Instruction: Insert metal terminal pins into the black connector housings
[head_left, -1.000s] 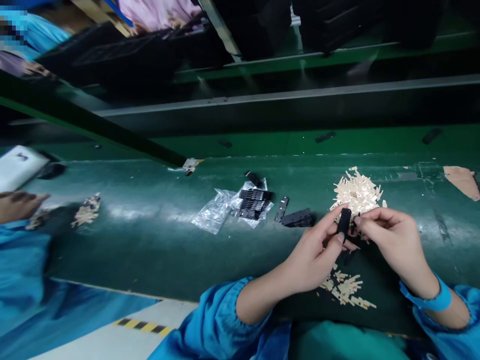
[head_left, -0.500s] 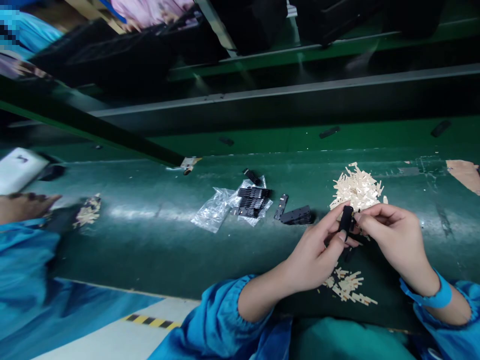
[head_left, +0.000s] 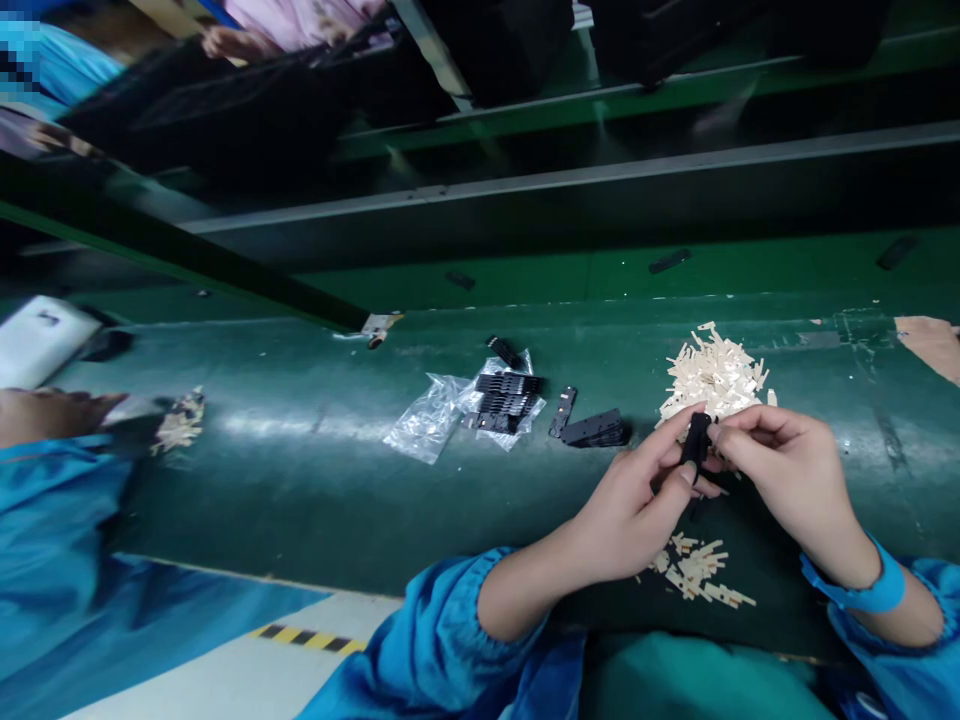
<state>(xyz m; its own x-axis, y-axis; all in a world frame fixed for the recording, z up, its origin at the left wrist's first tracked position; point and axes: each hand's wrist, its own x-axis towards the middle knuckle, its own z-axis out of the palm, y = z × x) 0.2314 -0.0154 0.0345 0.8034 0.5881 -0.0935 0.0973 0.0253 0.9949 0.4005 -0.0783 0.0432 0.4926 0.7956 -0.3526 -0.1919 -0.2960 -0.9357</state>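
Observation:
My left hand [head_left: 637,500] is closed on a small black part [head_left: 697,443], held upright between thumb and fingers. At the upper right edge of that part, my right hand [head_left: 787,475] has thumb and forefinger pinched together; whatever lies between those fingertips is too small to make out. Just beyond both hands is a large heap of cream-coloured strips [head_left: 712,375]. A smaller scatter of similar strips [head_left: 699,570] lies on the near side, below my hands. To the left of my left hand rests a fanned stack of black parts [head_left: 598,430].
Further left, several black parts [head_left: 506,400] lie on clear plastic bags [head_left: 429,415]. A co-worker's hand [head_left: 52,415] is at the far left, near a small strip pile [head_left: 180,422] and a white object [head_left: 43,340]. A green beam [head_left: 225,270] slants across the back left.
The black part in my left hand has turned slightly, showing a narrower side. My right hand stays at its edge. A person's hand at the top left has shifted left.

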